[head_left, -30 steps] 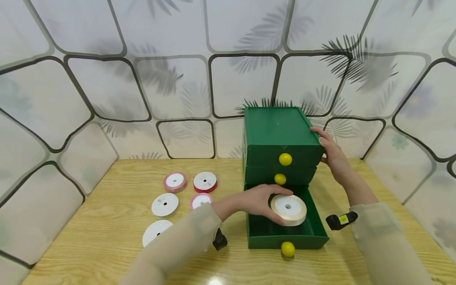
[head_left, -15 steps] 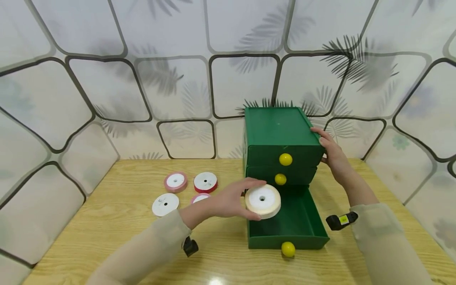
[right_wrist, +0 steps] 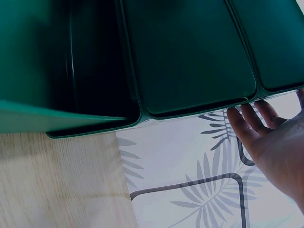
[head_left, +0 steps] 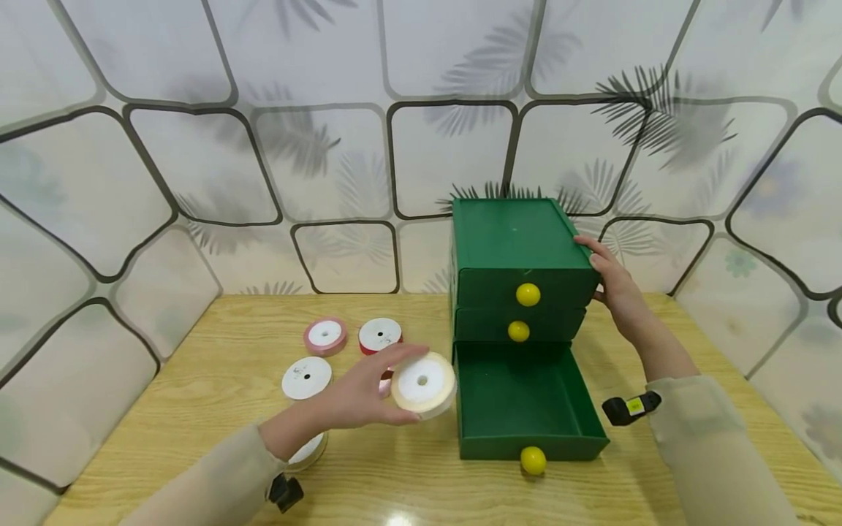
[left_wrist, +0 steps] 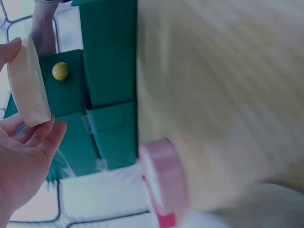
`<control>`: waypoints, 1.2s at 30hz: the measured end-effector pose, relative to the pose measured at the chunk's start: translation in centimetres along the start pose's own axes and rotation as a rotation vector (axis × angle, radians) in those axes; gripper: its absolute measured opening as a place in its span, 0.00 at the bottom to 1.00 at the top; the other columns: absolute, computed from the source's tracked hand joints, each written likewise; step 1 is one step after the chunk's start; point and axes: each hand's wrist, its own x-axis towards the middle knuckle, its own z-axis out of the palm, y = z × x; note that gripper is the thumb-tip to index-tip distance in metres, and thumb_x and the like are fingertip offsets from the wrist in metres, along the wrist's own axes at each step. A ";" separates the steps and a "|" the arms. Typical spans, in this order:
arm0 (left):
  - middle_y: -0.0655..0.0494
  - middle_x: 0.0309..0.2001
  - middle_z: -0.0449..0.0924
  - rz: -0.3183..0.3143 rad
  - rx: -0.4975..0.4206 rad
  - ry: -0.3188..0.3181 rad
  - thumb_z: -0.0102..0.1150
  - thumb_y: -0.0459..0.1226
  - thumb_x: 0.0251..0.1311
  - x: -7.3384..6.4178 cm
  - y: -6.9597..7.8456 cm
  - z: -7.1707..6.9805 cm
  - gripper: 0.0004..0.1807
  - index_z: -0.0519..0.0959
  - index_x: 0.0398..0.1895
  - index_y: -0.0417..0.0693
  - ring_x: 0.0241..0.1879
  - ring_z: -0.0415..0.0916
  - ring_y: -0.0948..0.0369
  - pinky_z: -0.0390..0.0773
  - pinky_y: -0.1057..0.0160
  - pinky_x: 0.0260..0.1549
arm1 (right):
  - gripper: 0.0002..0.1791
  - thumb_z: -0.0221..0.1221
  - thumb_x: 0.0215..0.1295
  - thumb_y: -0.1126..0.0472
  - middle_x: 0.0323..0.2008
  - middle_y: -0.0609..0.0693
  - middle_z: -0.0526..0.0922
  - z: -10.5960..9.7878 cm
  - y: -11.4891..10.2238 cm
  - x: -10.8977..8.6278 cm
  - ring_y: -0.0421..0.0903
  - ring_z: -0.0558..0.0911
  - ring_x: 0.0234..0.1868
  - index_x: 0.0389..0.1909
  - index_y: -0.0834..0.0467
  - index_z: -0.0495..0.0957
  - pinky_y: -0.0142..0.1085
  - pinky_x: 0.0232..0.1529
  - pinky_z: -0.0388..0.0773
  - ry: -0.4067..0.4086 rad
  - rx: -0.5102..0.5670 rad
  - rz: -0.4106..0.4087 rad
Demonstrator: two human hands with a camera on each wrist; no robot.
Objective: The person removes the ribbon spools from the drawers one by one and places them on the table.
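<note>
My left hand grips a cream ribbon spool by its rim, thumb on one side and fingers on the other. It hangs above the table, left of the open bottom drawer, which has nothing inside. In the left wrist view the spool stands edge-on between thumb and fingers. The green drawer cabinet has two upper drawers pushed in, each with a yellow knob. Against the cabinet's right side rests my right hand; in the right wrist view its fingers lie fairly straight along that side.
On the left of the wooden table lie a dusty pink spool, a red spool, a white spool and another white spool partly behind the left arm. A pink spool is mostly hidden by the left hand.
My left hand has lifted the cream spool out of the bottom drawer and carried it left, past the cabinet's edge. The right hand has stayed in place.
</note>
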 end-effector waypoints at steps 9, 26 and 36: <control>0.55 0.66 0.67 -0.058 0.053 0.053 0.77 0.46 0.47 -3.7 -2.0 -0.8 0.46 0.66 0.69 0.47 0.61 0.66 0.56 0.73 0.51 0.54 | 0.24 0.35 0.78 0.44 0.76 0.56 0.39 0.0 -0.1 -0.1 0.59 0.48 0.70 0.72 0.36 0.58 0.64 0.61 0.48 0.005 -0.008 0.011; 0.51 0.62 0.71 -0.123 0.144 -0.029 0.78 0.49 0.43 -6.6 -4.5 -1.5 0.47 0.69 0.66 0.42 0.59 0.68 0.55 0.72 0.49 0.55 | 0.25 0.36 0.77 0.44 0.76 0.56 0.39 0.0 -0.2 0.0 0.60 0.48 0.70 0.72 0.37 0.58 0.67 0.63 0.45 0.001 -0.004 0.010; 0.58 0.58 0.74 -0.142 0.279 -0.067 0.78 0.54 0.40 -6.7 -5.3 -1.3 0.46 0.71 0.65 0.48 0.57 0.70 0.60 0.69 0.57 0.56 | 0.25 0.36 0.77 0.44 0.76 0.57 0.39 0.0 -0.1 0.0 0.61 0.48 0.70 0.73 0.39 0.57 0.68 0.62 0.45 -0.004 -0.020 -0.003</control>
